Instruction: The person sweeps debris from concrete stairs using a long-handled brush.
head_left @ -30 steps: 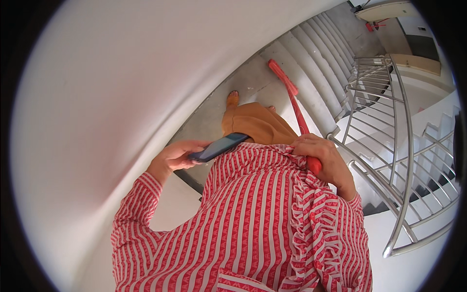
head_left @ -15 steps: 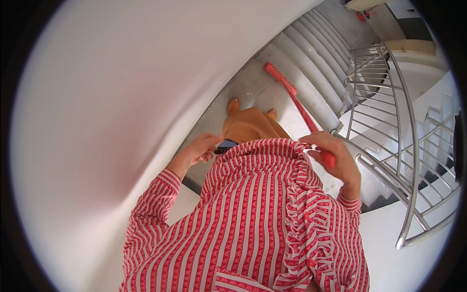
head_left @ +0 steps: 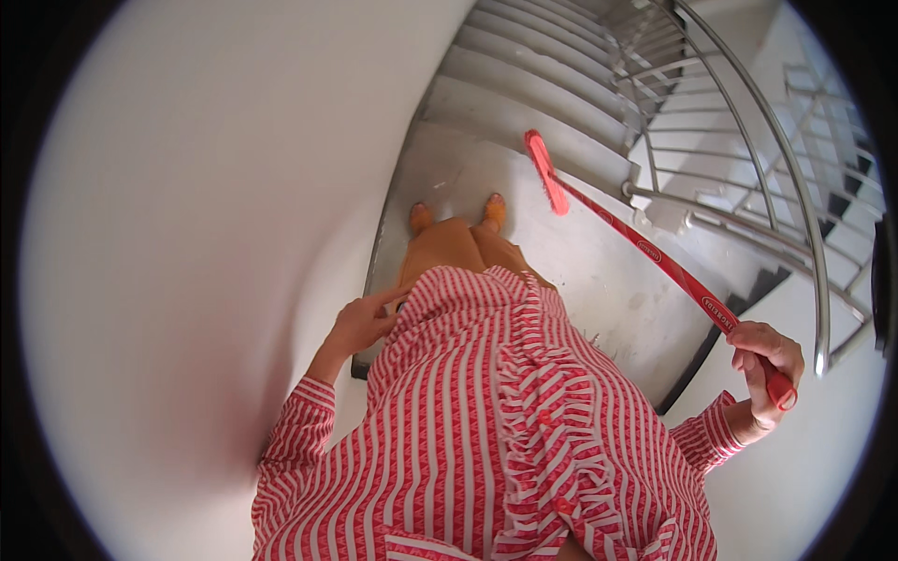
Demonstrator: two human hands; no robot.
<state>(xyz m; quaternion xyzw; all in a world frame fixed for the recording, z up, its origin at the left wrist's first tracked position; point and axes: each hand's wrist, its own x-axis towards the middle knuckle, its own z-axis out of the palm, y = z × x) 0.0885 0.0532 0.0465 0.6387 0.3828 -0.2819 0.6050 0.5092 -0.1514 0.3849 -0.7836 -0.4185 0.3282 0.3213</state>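
Note:
My right hand (head_left: 767, 366) grips the top end of a long red broom handle (head_left: 655, 257), out to my right. The red broom head (head_left: 545, 171) rests on the grey landing floor (head_left: 599, 271) near the foot of the stairs. My left hand (head_left: 360, 323) is pressed against my hip at the edge of my red-and-white striped shirt (head_left: 486, 430), fingers tucked toward the orange trousers (head_left: 449, 252). No phone shows in it now. My orange shoes (head_left: 458, 213) stand on the landing.
Grey concrete steps (head_left: 543, 65) rise ahead. A curved metal railing (head_left: 748, 140) runs along the right side over the stairwell. A white wall (head_left: 206, 234) closes in on the left.
My left hand held a dark phone a second ago; it went down to my hip and the phone is out of sight. My right hand swung the broom handle out to the right.

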